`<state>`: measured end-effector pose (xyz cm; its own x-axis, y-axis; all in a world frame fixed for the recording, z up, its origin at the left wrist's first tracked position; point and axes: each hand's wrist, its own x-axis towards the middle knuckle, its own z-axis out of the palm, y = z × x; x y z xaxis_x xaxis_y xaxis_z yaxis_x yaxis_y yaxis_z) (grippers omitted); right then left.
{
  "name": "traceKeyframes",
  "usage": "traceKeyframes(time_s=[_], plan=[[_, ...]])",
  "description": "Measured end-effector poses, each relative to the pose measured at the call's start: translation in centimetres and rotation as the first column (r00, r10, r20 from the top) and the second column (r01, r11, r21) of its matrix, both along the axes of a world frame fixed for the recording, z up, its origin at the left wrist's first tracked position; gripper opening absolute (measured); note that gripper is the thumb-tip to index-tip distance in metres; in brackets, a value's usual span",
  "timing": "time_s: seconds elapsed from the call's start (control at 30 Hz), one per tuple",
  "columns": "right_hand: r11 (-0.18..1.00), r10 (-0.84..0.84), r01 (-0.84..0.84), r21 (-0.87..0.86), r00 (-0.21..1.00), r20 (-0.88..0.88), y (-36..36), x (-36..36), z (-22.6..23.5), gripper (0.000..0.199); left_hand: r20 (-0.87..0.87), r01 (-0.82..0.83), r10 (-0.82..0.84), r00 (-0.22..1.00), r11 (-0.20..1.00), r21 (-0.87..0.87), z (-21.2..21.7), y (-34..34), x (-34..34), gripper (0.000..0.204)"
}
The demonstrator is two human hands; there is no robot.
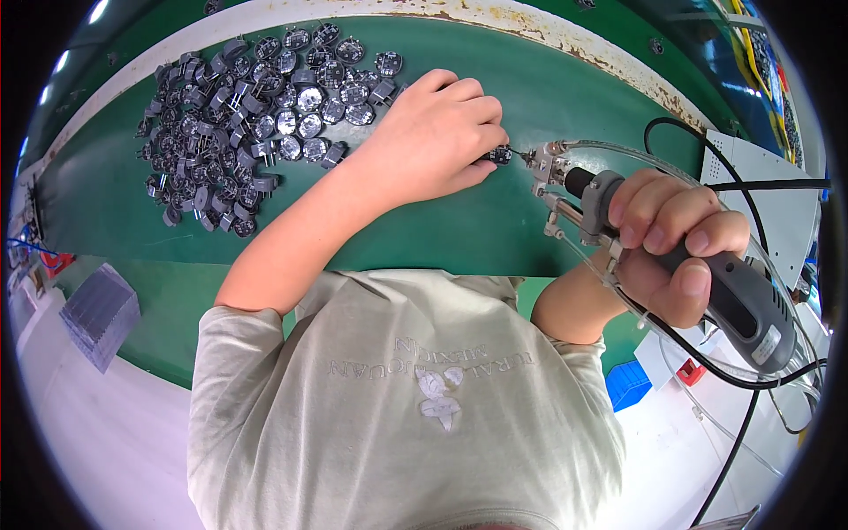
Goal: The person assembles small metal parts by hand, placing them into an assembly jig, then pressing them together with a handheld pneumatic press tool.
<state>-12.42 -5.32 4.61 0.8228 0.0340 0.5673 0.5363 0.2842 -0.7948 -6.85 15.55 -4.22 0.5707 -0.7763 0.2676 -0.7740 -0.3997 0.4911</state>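
Note:
My left hand (446,137) is closed on a small dark round part (501,155), holding it down on the green work surface (415,234). My fingers cover most of that part. Wrapped around a grey electric screwdriver (738,305) is my right hand (676,225). The screwdriver lies nearly level, its metal nose (546,168) pointing left. Its thin tip reaches to the edge of the held part; whether the two touch I cannot tell. To the left of my left hand spreads a heap of similar round parts (238,124), grey and black, some with shiny faces.
Clear tubes and a black cable (751,384) run from the screwdriver along the right. A white metal box (768,199) stands beyond it. Below the work surface are a blue bin (627,385) at right and a stack of grey sheets (102,314) at left. A worn white ledge (521,31) borders the far side.

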Motion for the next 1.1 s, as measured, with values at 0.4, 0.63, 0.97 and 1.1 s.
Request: traceKeyframes(time_s=[0.4,0.63,0.97,1.1], plan=[[0.998,-0.01,0.007,-0.065,0.999,-0.048,2.0,0.7,0.7,0.026,-0.011,0.005,-0.005,1.0,1.0,0.016,0.0,-0.2,0.1,0.021],[1.0,-0.002,0.003,0.007,0.997,-0.081,2.0,0.7,0.5,0.038,-0.024,0.002,-0.002,1.0,1.0,0.02,-0.1,0.0,0.0,0.023],[1.0,0.024,-0.024,0.004,1.0,-0.003,0.7,-0.9,1.5,0.029,-0.014,-0.005,0.005,1.0,1.0,0.008,0.0,0.3,0.0,0.023],[1.0,0.022,-0.022,0.014,0.999,-0.034,0.8,-0.7,0.8,0.026,-0.016,-0.003,0.003,1.0,1.0,0.008,0.0,0.4,0.0,0.023]])
